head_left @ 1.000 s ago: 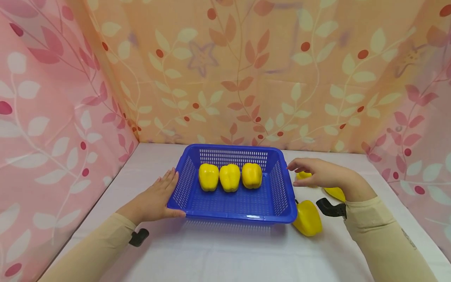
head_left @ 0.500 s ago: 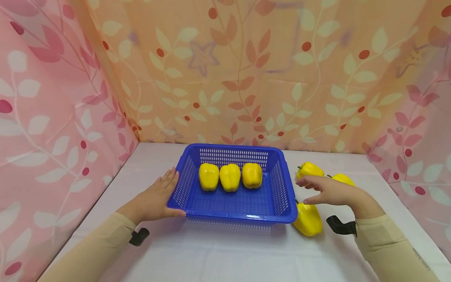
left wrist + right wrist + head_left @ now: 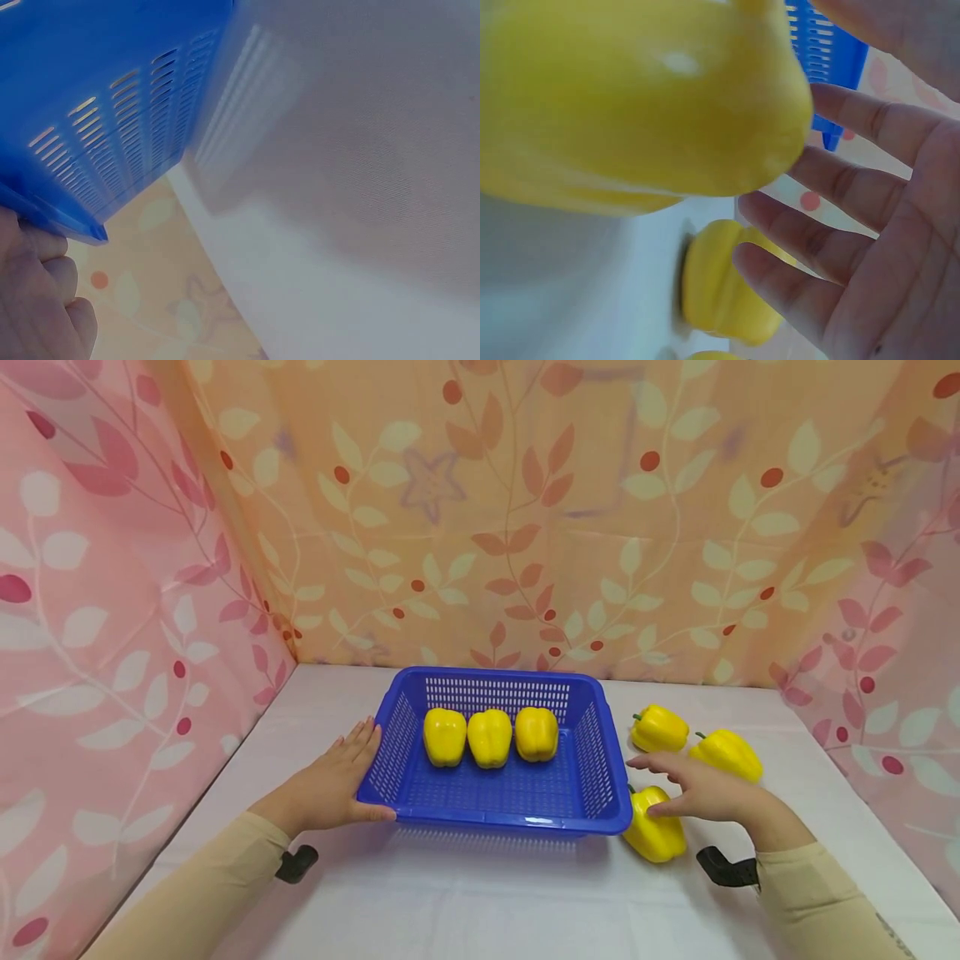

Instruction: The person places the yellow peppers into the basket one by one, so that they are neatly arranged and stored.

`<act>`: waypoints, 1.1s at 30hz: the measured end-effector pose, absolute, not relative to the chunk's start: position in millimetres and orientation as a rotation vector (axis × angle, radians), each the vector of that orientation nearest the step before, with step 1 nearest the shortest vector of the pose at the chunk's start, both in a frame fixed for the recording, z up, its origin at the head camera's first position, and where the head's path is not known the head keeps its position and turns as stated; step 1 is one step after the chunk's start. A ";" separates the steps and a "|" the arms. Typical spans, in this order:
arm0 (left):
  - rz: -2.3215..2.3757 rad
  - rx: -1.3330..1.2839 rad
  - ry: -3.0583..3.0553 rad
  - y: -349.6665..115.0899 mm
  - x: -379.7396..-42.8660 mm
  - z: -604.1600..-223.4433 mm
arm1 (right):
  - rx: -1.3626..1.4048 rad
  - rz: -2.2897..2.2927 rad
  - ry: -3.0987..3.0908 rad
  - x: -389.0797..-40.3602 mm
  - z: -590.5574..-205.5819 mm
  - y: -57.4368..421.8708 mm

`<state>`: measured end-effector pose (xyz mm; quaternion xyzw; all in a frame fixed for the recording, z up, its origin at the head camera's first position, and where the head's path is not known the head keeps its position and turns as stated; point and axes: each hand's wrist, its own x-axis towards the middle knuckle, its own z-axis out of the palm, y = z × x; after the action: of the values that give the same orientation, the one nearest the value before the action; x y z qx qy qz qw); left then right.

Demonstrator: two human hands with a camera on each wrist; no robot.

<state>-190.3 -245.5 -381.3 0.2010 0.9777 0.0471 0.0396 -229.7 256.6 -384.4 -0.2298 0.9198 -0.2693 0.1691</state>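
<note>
A blue plastic basket (image 3: 480, 819) holds three yellow bell peppers (image 3: 490, 739) side by side. My left hand (image 3: 330, 785) lies against its left wall, fingers extended and thumb at the front rim; the left wrist view shows the fingers right at the rim. My right hand (image 3: 708, 787) hovers over a yellow bell pepper (image 3: 657, 837) by the basket's front right corner, hiding part of its top. In the right wrist view this bell pepper (image 3: 645, 112) looms close, and the spread fingers (image 3: 855, 187) reach beside it without curling round it.
Two more yellow bell peppers lie behind the right hand: one farther back (image 3: 660, 728), the other to its right (image 3: 729, 754). The table has a white cover (image 3: 480, 902). Patterned cloth (image 3: 525, 527) walls it at the back and both sides.
My right hand has moved from the basket's right rim back and toward me, over the nearest bell pepper, uncovering the two behind it. The left hand and basket have stayed put.
</note>
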 end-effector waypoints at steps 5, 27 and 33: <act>0.139 0.614 2.997 -246.5 -190.1 -382.2 | -0.645 -0.798 2.586 -228.0 -393.5 257.7; 0.140 0.617 3.006 -245.7 -189.8 -381.7 | -0.721 -0.812 2.552 -225.9 -400.1 259.0; 0.144 0.608 3.002 -245.2 -189.6 -381.0 | -0.692 -0.798 2.550 -225.6 -400.2 257.4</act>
<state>-189.6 -245.2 -381.0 0.1980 0.9783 0.0469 0.0377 -225.6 257.4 -400.2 -0.2462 0.9071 -0.2838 0.1898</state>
